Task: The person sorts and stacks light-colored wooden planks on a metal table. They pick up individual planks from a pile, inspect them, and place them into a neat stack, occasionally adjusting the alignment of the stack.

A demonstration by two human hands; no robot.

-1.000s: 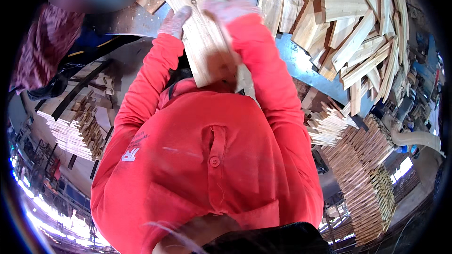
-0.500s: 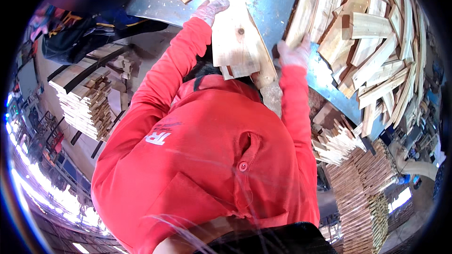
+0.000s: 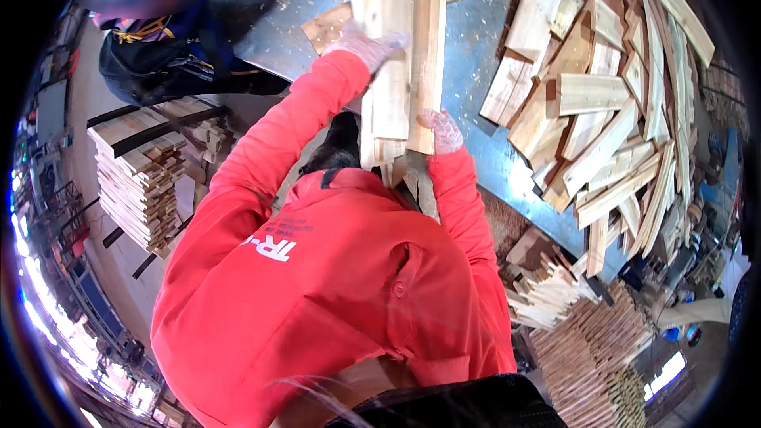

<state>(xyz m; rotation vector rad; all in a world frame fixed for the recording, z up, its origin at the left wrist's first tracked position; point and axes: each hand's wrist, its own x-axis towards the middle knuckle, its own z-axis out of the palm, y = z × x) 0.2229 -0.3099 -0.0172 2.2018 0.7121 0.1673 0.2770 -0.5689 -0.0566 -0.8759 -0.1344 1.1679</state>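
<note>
Planks point(image 3: 396, 47), pale and stacked lengthwise, lie on the blue worktop point(image 3: 476, 71) straight ahead of you. Your gloved left hand point(image 3: 369, 46) presses flat on their top face, its grip open. Your gloved right hand point(image 3: 441, 130) closes its grip around their near right edge. Loose offcuts point(image 3: 602, 111) are heaped to the right.

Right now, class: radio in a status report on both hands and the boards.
Left hand flat on boards. Right hand grips their near end. Loose offcuts piled right.
</note>
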